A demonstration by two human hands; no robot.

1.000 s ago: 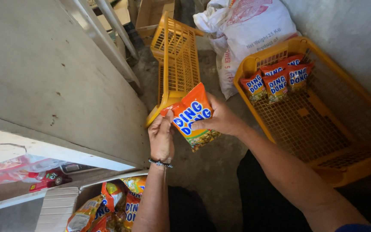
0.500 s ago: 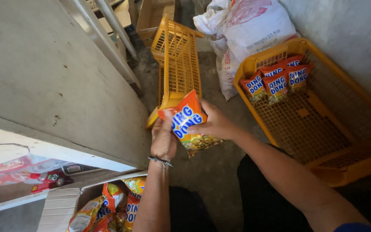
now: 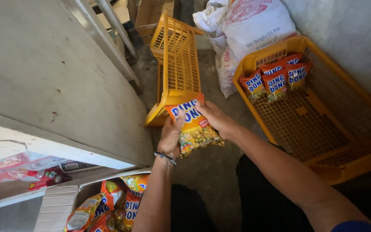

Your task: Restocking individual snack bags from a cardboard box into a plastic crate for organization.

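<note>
**Snack packets going into the crate**

While both hands grip one snack packet (image 3: 195, 125) between the crates, left hand (image 3: 171, 137) and right hand (image 3: 214, 119) closed on its edges, four packets (image 3: 275, 77) already lie in the yellow crate (image 3: 366, 124); more wait in the cardboard box (image 3: 56, 206).

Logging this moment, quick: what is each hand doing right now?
Left hand: closed on the snack packet, gripping its left edge.
Right hand: closed on the same packet, at its right side.

A crate (image 3: 323, 129) on the right holds packets (image 3: 275, 79) at its far end. A sack (image 3: 245, 30) lies behind it. Left of it, another crate (image 3: 174, 64) stands on edge.
</note>
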